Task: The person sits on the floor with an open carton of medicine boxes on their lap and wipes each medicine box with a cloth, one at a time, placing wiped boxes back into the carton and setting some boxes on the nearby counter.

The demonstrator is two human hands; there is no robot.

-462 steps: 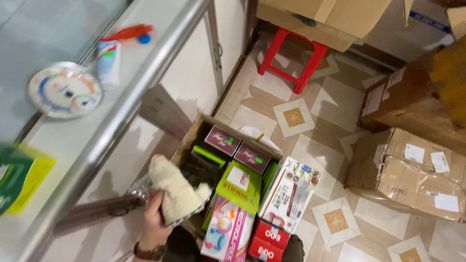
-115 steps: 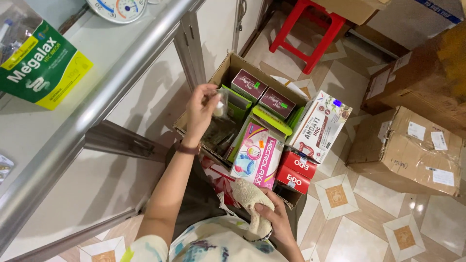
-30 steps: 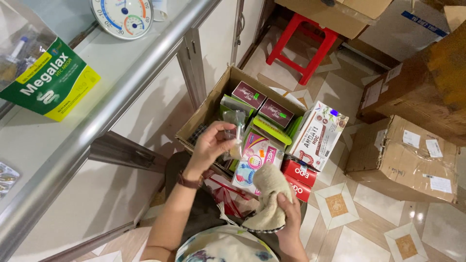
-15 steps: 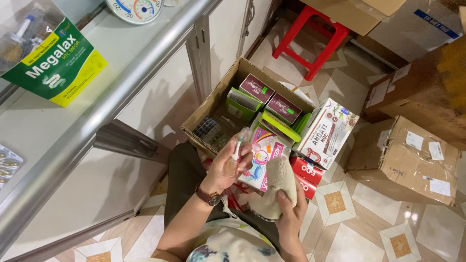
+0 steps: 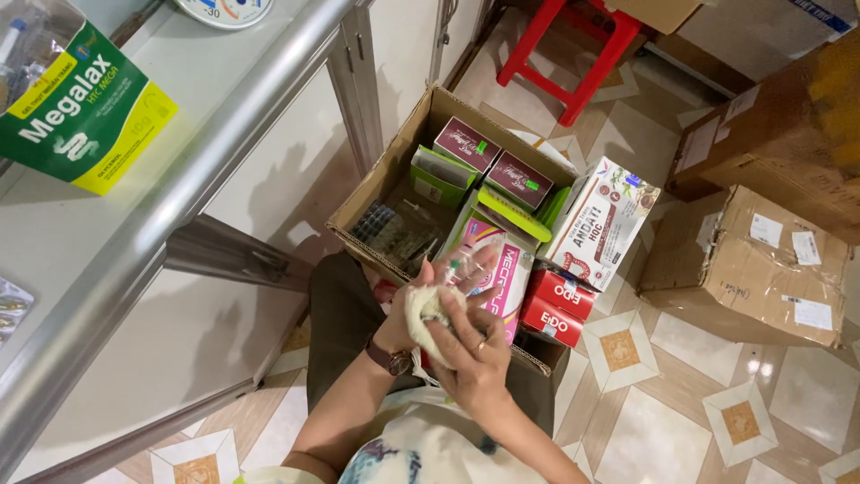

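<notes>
Head view: my left hand (image 5: 421, 305) and my right hand (image 5: 473, 354) meet just above my lap, both wrapped around a cream cloth (image 5: 428, 315). The fingers (image 5: 475, 269) of my left hand are spread and cup the cloth from behind, together with something small that I cannot make out; a brown watch (image 5: 391, 358) sits on that wrist. My right fingers (image 5: 459, 333) lie curled over the front of the cloth, pressing it into the left palm, with a ring on one of them. Just beyond my hands stands an open cardboard box (image 5: 376, 184) on the tiled floor (image 5: 681, 421), packed with cartons: a pink one (image 5: 502, 269) right behind my fingers, two red ones (image 5: 555, 305) beside it, two maroon ones (image 5: 493, 161) at the far end, a green one (image 5: 439, 179), and a white one (image 5: 605, 220) leaning at the box's edge. A red stool (image 5: 573, 54) stands further off, sealed brown boxes (image 5: 752, 260) to the right. To my left, the table (image 5: 134, 179) carries a green package (image 5: 85, 116).
</notes>
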